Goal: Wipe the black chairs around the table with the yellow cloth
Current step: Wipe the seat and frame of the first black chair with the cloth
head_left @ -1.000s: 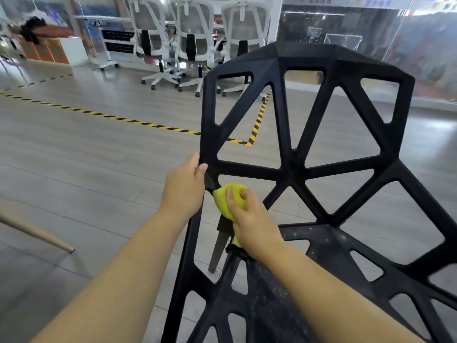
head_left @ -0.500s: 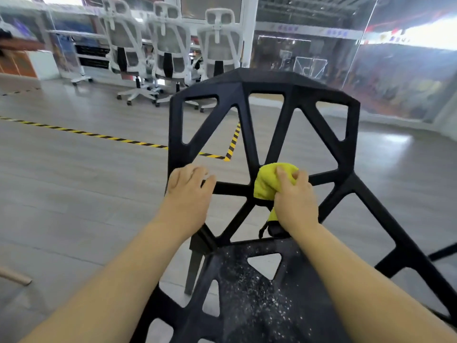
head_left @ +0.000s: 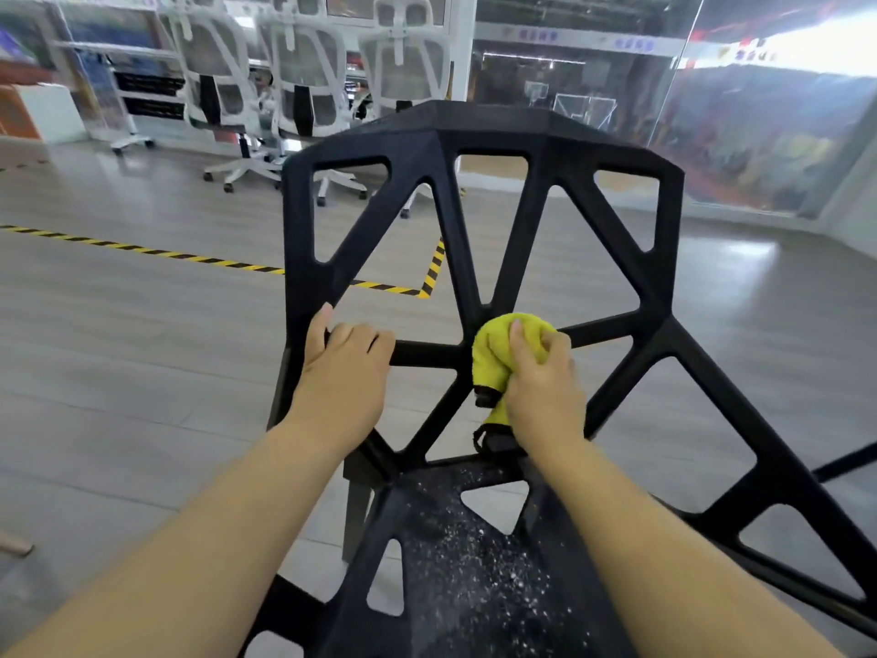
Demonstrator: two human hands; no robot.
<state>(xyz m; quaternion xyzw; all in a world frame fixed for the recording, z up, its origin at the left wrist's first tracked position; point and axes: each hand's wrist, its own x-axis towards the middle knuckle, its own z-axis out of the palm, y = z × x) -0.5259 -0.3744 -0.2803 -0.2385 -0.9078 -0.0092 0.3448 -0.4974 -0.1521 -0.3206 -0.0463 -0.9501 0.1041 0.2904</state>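
While the left hand (head_left: 344,368) grips a bar of the black lattice plastic chair (head_left: 479,220), the right hand (head_left: 541,387) clutches the bunched yellow cloth (head_left: 493,353) against the backrest's central joint; the seat's pale speckles look unwiped, and no other black chair shows.

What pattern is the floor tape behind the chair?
The floor tape has yellow-and-black diagonal hazard stripes, shown best in the head view.

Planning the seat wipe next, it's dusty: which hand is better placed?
Right. The right hand holds the yellow cloth against the backrest, above the speckled seat; the left hand grips that backrest.
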